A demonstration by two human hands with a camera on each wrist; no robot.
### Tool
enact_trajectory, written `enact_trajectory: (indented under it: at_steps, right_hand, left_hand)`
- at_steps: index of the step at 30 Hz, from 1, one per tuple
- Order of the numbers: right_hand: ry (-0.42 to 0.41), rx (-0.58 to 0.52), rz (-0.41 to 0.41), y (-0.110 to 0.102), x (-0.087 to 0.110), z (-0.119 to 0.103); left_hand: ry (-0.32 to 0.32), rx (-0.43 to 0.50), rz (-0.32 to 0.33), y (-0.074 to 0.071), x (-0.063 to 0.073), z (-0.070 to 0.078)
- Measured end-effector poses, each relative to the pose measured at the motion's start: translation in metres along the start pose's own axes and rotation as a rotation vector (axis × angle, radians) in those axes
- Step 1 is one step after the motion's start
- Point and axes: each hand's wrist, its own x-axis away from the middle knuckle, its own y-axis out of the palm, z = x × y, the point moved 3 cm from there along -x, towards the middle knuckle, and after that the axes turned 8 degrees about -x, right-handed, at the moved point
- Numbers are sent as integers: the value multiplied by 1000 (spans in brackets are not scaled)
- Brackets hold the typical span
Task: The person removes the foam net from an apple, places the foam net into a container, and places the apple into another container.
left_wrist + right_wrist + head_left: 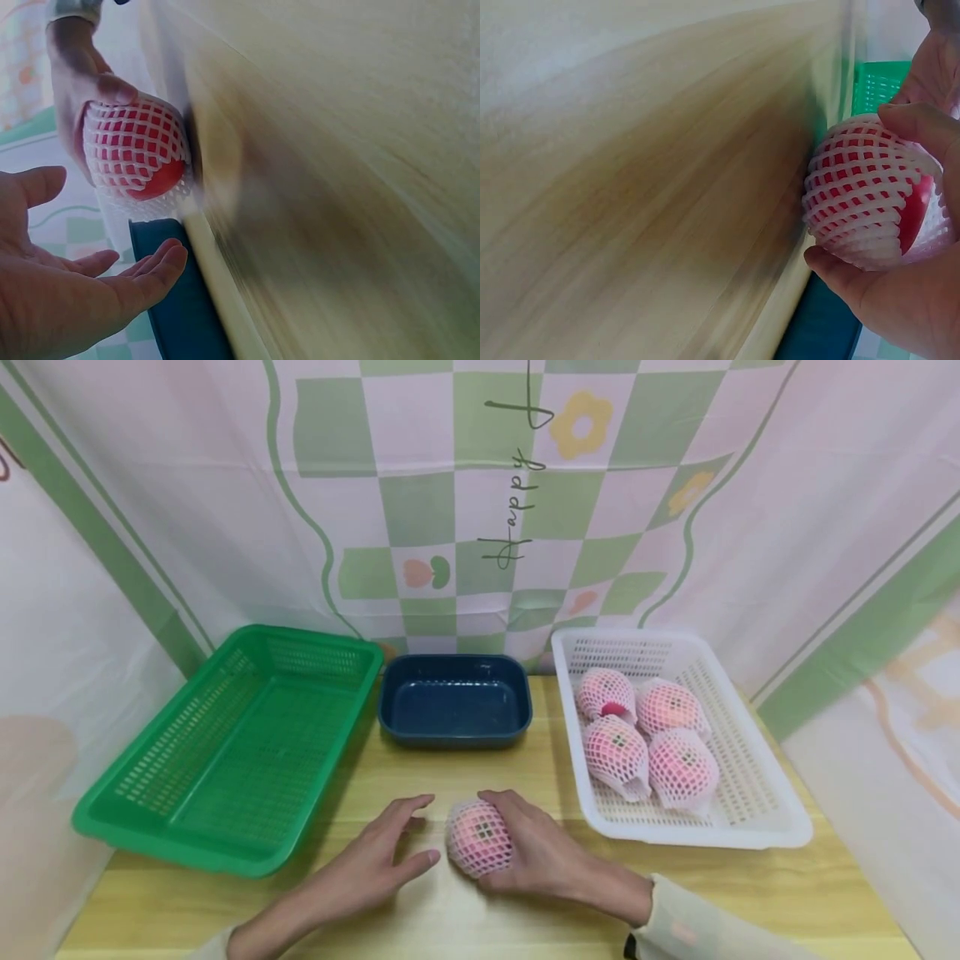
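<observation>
The right hand point(536, 850) had its grip curled round a netted fruit point(478, 839), some fingers hidden in the head view, while the left hand point(372, 857) stood spread just beside it, the fruit's contact with the tabletop point(420, 774) unclear.

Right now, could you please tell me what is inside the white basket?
Four net-wrapped fruits lie inside the white basket; whatever is directly beneath them is covered and cannot be seen.
</observation>
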Motion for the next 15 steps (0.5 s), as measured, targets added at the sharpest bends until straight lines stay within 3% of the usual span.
enact_trajectory:
  at_steps: [9, 15]
  right_hand:
    - [12, 21, -9, 0, 5, -1]
    - [138, -6, 0, -2, 10, -2]
  left_hand:
    - [-22, 6, -13, 1, 1, 0]
    - [-24, 1, -10, 1, 0, -1]
